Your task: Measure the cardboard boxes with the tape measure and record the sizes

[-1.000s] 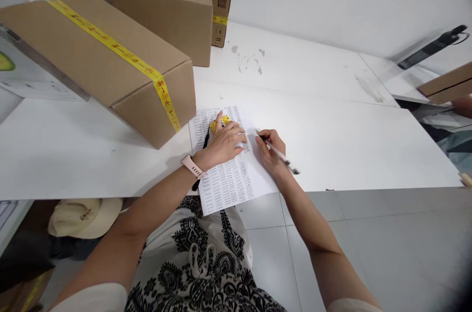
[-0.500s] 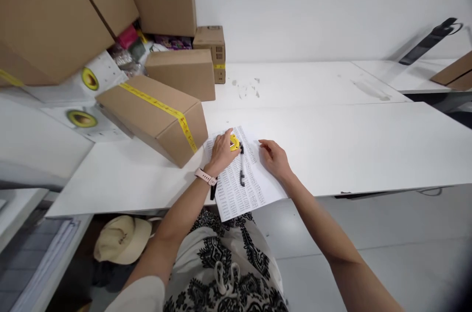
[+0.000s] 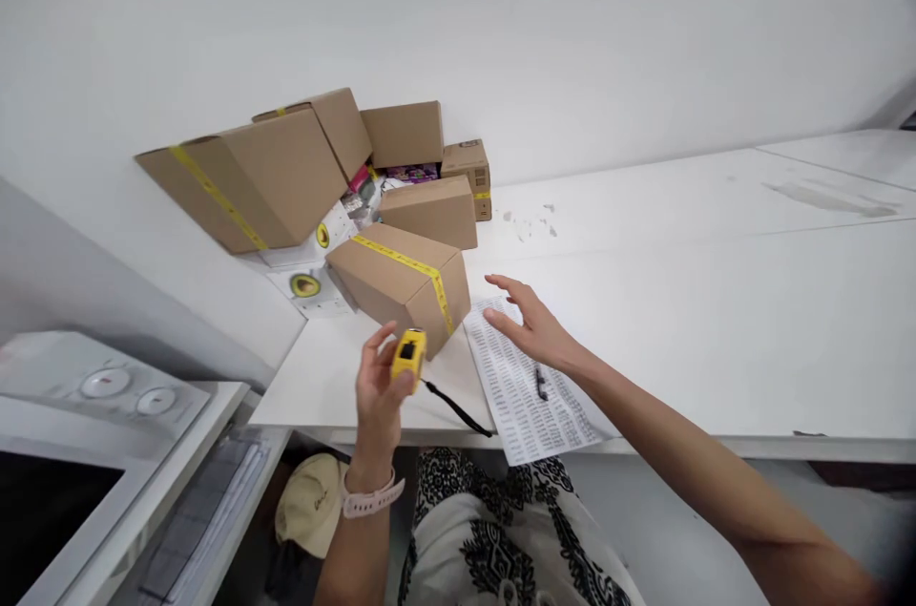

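Note:
My left hand (image 3: 379, 377) is closed around a yellow tape measure (image 3: 409, 358), raised above the table near its front edge. A black wrist strap (image 3: 458, 410) trails from the tape measure to the right. My right hand (image 3: 533, 324) hovers over the top of a printed sheet (image 3: 530, 415), fingers apart and nothing in them. On that sheet lies a pen (image 3: 541, 384), partly hidden by my right forearm. Just beyond my left hand stands a closed cardboard box (image 3: 401, 277) sealed with yellow tape.
More cardboard boxes (image 3: 429, 210) and a large tilted box (image 3: 279, 177) crowd the back left against the wall. White boxes with avocado pictures (image 3: 315, 296) sit below them. At lower left are a white appliance with knobs (image 3: 107, 386) and a cream cap (image 3: 309, 506) under the table.
My left hand has lifted the tape measure off the sheet and carried it left, its strap now showing. My right hand has risen and opened over the sheet. The camera view has turned left.

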The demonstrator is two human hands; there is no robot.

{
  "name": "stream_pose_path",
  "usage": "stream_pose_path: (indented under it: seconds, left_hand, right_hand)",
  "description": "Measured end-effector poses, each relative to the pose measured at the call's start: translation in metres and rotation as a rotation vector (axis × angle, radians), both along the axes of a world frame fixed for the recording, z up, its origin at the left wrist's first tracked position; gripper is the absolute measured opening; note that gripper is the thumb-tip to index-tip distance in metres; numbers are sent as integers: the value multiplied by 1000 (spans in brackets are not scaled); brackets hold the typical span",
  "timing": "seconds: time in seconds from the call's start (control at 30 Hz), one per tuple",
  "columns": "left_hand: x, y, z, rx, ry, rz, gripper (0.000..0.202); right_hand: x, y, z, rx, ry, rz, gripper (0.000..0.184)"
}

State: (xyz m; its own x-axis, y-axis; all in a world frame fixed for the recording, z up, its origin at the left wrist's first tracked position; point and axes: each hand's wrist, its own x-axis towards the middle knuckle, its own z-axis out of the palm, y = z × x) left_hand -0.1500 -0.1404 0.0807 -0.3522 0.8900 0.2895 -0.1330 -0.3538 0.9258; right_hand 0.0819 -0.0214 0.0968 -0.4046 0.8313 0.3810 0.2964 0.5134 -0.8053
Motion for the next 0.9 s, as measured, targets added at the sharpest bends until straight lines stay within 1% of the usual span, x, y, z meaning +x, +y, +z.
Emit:
stream_pose_path:
  seconds: [0.1, 0.13, 0.17, 0.2, 0.23, 0.27, 0.37, 0.43, 0.5, 0.53, 0.57, 0.6, 0.67, 0.73, 0.8, 0.83, 0.9]
  left_hand:
    - [-48, -3, -2, 52, -138, 243, 66]
    - [-65, 0, -3, 54, -172, 292, 63]
    - [-82, 4, -4, 47, -199, 313, 60]
    - [-99, 9, -5, 26, -223, 305, 59]
    - [-117, 15, -5, -15, -240, 270, 59]
    - [-133, 22, -4, -73, -249, 199, 60]
    - [-175, 43, 1, -245, -214, -22, 70]
    - [-192, 57, 3, -340, -128, -114, 78]
    - [-199, 71, 3, -415, -33, -155, 83]
    - [-199, 77, 2, -436, 4, -166, 85]
    - [-199, 83, 1, -441, 29, -180, 86]
    - [-197, 88, -1, -431, 44, -198, 87]
    - [-194, 96, -5, -383, 57, -242, 89]
    - [-191, 100, -10, -332, 56, -286, 90]
    - [-189, 100, -16, -302, 38, -295, 92]
    - [-188, 98, -18, -297, 26, -283, 93]
    - [-186, 93, -22, -302, 11, -256, 96]
  right_hand:
    - [-46, 3, 2, 90, -60, -23, 95]
    - [-61, 4, 1, 117, -68, -39, 103]
    - [-76, 6, 0, 131, -61, -56, 108]
    - [-87, 8, -1, 123, -34, -77, 110]
    - [-97, 12, -4, 88, 15, -109, 109]
    - [-103, 17, -7, 21, 78, -150, 107]
    - [-104, 35, -23, -279, 246, -269, 108]
    - [-97, 46, -37, -422, 287, -275, 113]
    - [-89, 52, -50, -469, 296, -257, 116]
    - [-86, 52, -53, -450, 294, -254, 117]
    - [-84, 51, -55, -396, 281, -257, 119]
    - [-84, 47, -55, -310, 254, -263, 121]
    - [-88, 36, -48, -69, 158, -264, 124]
    - [-97, 22, -38, 174, 35, -248, 122]
    - [-110, 13, -28, 347, -82, -219, 115]
    - [-116, 11, -24, 406, -133, -208, 108]
    - [-124, 13, -18, 471, -209, -193, 89]
